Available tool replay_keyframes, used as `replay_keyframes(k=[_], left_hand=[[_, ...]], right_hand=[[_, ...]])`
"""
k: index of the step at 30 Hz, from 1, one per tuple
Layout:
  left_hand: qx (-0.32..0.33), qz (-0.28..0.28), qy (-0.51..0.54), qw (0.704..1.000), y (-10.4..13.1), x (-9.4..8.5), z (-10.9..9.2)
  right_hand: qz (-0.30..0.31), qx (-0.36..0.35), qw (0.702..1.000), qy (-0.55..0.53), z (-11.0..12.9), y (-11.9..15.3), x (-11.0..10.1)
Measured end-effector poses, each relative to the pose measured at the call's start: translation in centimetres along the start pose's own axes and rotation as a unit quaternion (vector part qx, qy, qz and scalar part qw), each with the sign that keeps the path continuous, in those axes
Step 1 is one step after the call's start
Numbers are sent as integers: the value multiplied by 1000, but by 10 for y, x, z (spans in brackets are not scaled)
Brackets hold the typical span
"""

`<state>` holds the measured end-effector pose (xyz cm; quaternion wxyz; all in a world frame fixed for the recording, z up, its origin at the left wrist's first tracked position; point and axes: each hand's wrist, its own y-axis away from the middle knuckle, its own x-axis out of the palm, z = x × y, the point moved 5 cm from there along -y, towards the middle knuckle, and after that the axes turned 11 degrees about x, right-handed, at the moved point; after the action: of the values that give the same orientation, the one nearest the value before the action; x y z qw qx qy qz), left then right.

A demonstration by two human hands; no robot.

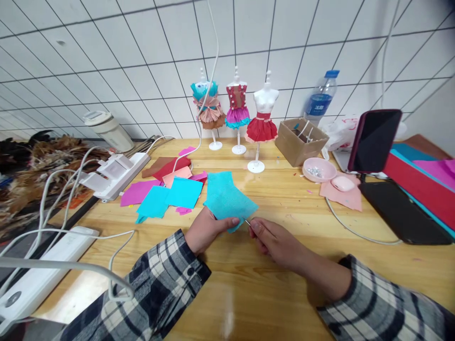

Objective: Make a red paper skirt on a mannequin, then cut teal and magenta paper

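Note:
My left hand (209, 229) grips a turquoise crepe paper piece (229, 199) by its near edge, thumb on top and fingers hidden beneath. Closed around a thin pointed metal tool (247, 222), my right hand (275, 239) brings its tip to the paper's lower right edge. Most of the tool is hidden in the fingers, so its kind does not show. To the left lie more turquoise paper squares (185, 192), with purple, red, peach and brown pieces. Behind the hands stand small dress forms, one wearing a red skirt (262, 129).
A cardboard box (300, 141), a pink dish of small beads (319, 170) and a propped phone (375, 140) stand at the right, near a dark tablet (405, 213). White power strips (121, 175) and loose cables run along the left. A water bottle (322, 97) leans by the tiled wall.

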<state>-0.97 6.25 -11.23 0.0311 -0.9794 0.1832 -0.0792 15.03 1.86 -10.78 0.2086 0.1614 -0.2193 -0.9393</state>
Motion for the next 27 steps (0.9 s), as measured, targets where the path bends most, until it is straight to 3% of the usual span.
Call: replay_keyframes(k=[14,27], left_hand=[[7,-17,-51,999,0,-1,-6],[15,4,-94,995,1,4,-14]], right_hand=[[3,-15,1000,10,3,2,0],[11,-5,1000,-15,0,2,2]])
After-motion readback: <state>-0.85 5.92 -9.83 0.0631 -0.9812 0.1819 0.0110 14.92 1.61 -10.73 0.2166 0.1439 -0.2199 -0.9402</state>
